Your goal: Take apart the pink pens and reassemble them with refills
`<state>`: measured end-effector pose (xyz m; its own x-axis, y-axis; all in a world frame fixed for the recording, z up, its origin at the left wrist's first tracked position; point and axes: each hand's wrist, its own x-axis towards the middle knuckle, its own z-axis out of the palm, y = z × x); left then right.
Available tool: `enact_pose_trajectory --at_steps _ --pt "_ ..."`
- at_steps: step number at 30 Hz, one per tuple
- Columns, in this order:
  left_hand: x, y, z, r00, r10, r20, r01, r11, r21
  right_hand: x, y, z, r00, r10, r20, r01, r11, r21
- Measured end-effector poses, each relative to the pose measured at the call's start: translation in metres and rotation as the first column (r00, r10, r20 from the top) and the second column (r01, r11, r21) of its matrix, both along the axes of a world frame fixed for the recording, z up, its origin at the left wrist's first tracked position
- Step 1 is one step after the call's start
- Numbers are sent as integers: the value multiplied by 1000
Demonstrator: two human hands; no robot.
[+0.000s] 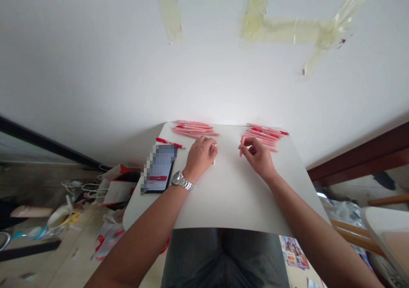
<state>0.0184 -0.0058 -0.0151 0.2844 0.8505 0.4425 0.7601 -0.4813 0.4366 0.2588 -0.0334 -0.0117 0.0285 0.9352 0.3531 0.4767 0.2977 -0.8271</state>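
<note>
My left hand (200, 155), with a metal-band watch (182, 180) on its wrist, is closed near the middle of the white table. A small white piece (214, 161) shows at its fingertips; its kind is not clear. To the right, my right hand (256, 155) pinches a pink pen (241, 151) upright between thumb and fingers. Beyond my left hand lies a row of pink pens (195, 129). Another group of pink and red pens (262, 135) lies just past my right hand. A red pen (169, 142) rests left of my left hand.
A phone (159, 168) with a blurred screen lies on the left of the white table (230, 207). The wall (211, 75) borders its far edge. Bags (110, 232) and a paper cup (60, 216) stand on the floor at left; a white stool or chair (388, 220) is at right.
</note>
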Motion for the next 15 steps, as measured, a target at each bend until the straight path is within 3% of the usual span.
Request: enact_pose_trajectory --at_steps 8,15 --pt "7 7 0 996 73 -52 -71 996 46 -1 1 -4 1000 16 6 -16 1000 -7" --pt "13 4 2 997 45 -64 -43 998 42 -2 -1 -3 1000 15 -2 -15 1000 -19"
